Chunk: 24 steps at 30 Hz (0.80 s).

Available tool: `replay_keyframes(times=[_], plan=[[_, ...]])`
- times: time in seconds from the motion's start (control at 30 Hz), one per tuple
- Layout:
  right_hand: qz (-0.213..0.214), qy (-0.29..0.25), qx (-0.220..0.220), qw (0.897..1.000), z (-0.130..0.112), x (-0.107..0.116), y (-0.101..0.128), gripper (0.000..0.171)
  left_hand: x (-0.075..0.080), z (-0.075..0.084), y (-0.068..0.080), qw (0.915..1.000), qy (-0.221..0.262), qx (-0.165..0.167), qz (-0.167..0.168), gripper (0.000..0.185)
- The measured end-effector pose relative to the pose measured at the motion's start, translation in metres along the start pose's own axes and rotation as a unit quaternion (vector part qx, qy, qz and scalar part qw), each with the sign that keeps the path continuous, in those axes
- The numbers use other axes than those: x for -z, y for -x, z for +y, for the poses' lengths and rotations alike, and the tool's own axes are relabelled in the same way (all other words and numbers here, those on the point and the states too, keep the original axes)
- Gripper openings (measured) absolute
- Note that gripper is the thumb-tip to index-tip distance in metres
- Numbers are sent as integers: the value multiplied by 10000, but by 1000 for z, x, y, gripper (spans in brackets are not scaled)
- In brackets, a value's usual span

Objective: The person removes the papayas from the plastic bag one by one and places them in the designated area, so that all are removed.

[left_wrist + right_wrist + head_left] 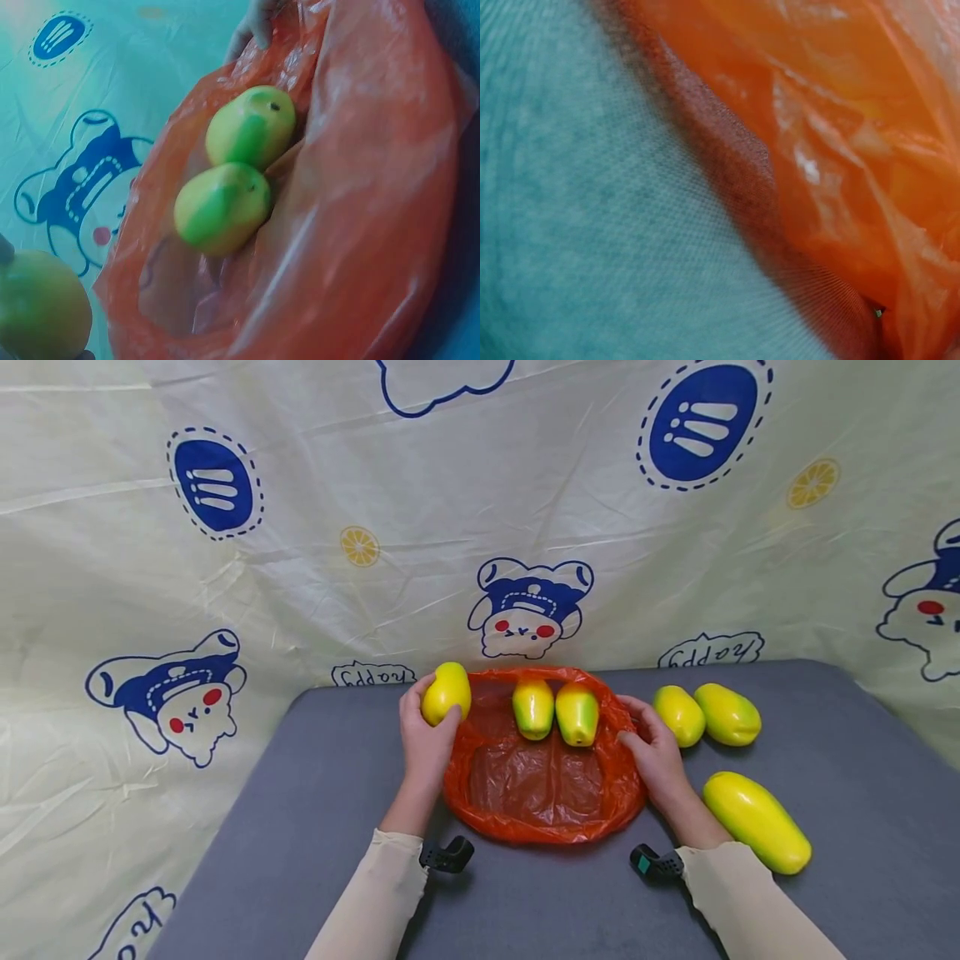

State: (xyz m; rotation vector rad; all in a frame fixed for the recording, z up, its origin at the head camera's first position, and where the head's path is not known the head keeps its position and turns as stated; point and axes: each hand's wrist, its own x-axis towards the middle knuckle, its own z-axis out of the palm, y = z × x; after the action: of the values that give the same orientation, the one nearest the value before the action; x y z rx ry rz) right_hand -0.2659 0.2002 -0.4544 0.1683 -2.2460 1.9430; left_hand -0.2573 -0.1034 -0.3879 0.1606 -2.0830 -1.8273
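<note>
My left hand (429,727) grips a smooth yellow mango (447,693) at the left rim of a red plastic bag (543,835). Thumb and fingers lie on either side of the fruit. The bag stands wide open on the table, and inside it two yellow fruits with green streaks (533,710) (223,210) sit side by side against the far wall. On the other side, my right hand (656,747) holds the bag's right rim between thumb and fingers. Close to the right wrist camera, the orange-red plastic (855,165) fills much of the view.
Right of the bag, two yellow fruits (678,714) (727,714) lie together near the back of the grey table (322,827). A long yellow fruit (757,822) lies nearer, beside my right forearm. Behind the table hangs a printed cloth (300,585).
</note>
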Motion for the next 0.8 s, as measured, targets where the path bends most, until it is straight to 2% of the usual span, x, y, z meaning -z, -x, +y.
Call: replay_keyframes(times=[0.1, 0.37, 0.47, 0.63, 0.8], plan=[[-5, 16, 5, 10000, 0, 0, 1, 53, 7, -1, -3, 9997, 206, 3, 140, 56], [-90, 76, -92, 9999, -1, 1, 2, 52, 20, -7, -12, 9990, 208, 2, 392, 56], [-107, 87, -135, 9998, -2, 1, 3, 51, 25, -10, -15, 9984, 191, -184, 501, 56], [-91, 83, -86, 9999, -1, 1, 3, 52, 33, -15, -21, 9968, -12, -467, 641, 57], [-100, 73, -78, 9999, -1, 1, 2, 52, 40, -23, -26, 9956, -354, -497, 718, 56]])
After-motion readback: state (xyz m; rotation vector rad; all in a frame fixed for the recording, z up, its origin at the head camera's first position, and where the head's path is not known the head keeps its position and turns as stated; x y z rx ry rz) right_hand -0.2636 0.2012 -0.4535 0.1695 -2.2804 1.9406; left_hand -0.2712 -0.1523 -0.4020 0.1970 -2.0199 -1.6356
